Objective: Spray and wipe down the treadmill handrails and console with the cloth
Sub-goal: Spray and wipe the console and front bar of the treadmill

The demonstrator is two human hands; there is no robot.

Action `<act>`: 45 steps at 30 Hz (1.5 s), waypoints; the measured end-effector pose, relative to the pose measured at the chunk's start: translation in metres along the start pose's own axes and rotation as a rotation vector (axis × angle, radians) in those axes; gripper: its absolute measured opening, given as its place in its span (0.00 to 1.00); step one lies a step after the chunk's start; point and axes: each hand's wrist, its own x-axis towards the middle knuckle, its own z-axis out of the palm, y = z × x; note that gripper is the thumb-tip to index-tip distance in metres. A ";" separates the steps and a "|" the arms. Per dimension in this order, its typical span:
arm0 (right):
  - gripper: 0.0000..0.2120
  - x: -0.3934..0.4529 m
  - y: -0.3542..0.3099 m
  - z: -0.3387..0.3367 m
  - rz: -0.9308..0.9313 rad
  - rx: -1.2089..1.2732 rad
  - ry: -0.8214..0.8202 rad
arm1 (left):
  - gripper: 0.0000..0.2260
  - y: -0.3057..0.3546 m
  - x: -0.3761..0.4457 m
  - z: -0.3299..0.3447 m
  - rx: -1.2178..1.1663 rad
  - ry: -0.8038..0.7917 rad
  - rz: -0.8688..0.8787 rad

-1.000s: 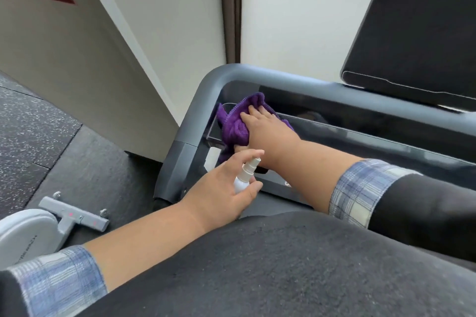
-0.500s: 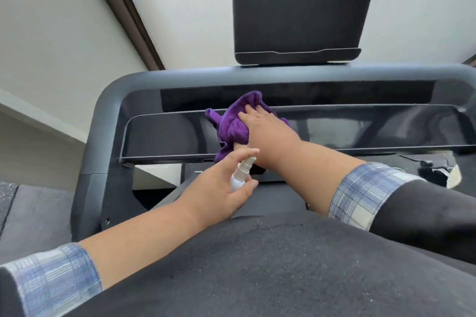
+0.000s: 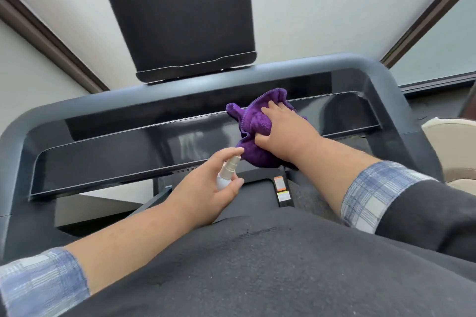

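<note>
Right hand [image 3: 286,134]: fingers spread, pressing bunched purple microfibre cloth [image 3: 253,134] onto glossy console panel [image 3: 128,157], wiping. Left hand [image 3: 206,188]: grips small spray bottle [image 3: 228,171], forefinger on nozzle, ready to spray.

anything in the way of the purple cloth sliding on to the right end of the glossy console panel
Nothing visible. The right hand presses the purple cloth on the glossy console panel, and the strip from there to its right end shows bare. The left hand with the spray bottle sits lower left.
</note>
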 end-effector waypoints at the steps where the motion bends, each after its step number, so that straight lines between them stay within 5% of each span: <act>1: 0.36 -0.002 0.015 -0.006 0.023 0.015 0.004 | 0.24 0.006 0.004 0.005 0.009 0.003 -0.001; 13: 0.39 -0.014 0.163 -0.049 0.157 0.073 0.054 | 0.23 0.049 0.037 0.052 0.044 0.035 -0.042; 25: 0.46 0.007 0.095 -0.023 -0.040 -0.098 -0.015 | 0.23 0.069 0.063 0.060 0.067 0.155 -0.099; 31: 0.33 0.002 0.129 -0.039 -0.104 -0.019 0.017 | 0.23 0.078 0.070 0.066 0.067 0.148 -0.114; 36: 0.38 -0.004 0.147 -0.040 -0.039 0.005 0.046 | 0.24 0.082 0.079 0.065 0.077 0.164 -0.116; 45: 0.47 0.009 0.071 -0.019 -0.241 -0.082 -0.019 | 0.24 0.054 0.054 0.046 0.109 0.276 -0.213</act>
